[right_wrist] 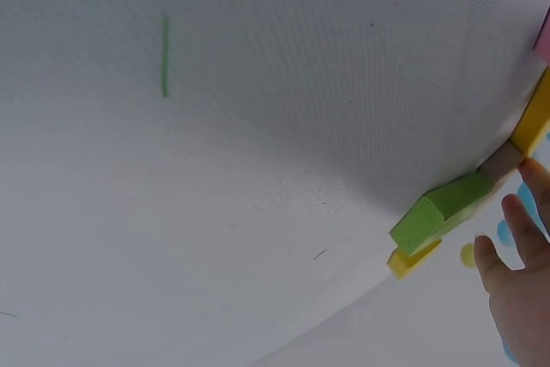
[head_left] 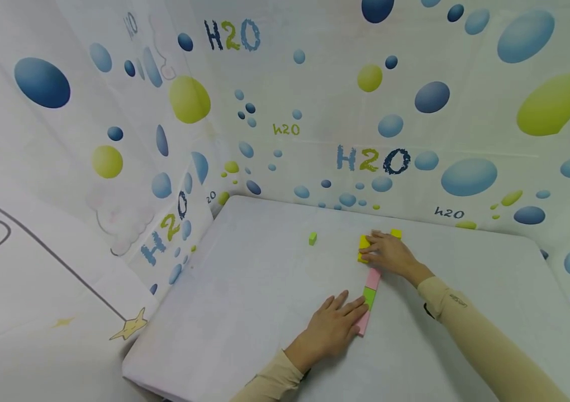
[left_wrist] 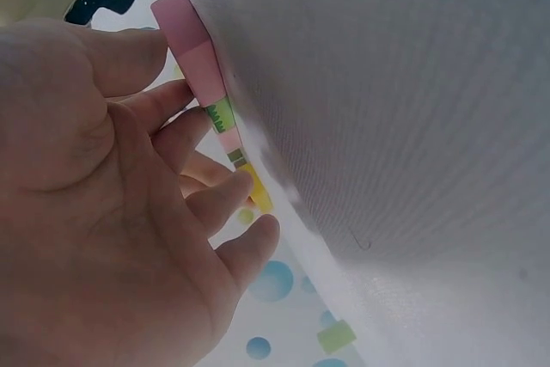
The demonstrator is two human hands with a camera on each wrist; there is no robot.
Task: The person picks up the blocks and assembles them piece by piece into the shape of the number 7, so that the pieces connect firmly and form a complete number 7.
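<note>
A line of small coloured blocks lies on the white-covered table. My left hand, fingers spread, rests against its near part, touching a pink block and a green block. Another pink block continues the line toward my right hand. That hand reaches over the far part, its fingertips at a yellow block; a second yellow block shows behind it. In the right wrist view, a green block and a brownish block stand near straight fingers. The right thumb is hidden.
A loose green block stands apart on the table, left of the line. A curtain printed with bubbles and H2O lettering hangs behind the table's back edge and along its left side.
</note>
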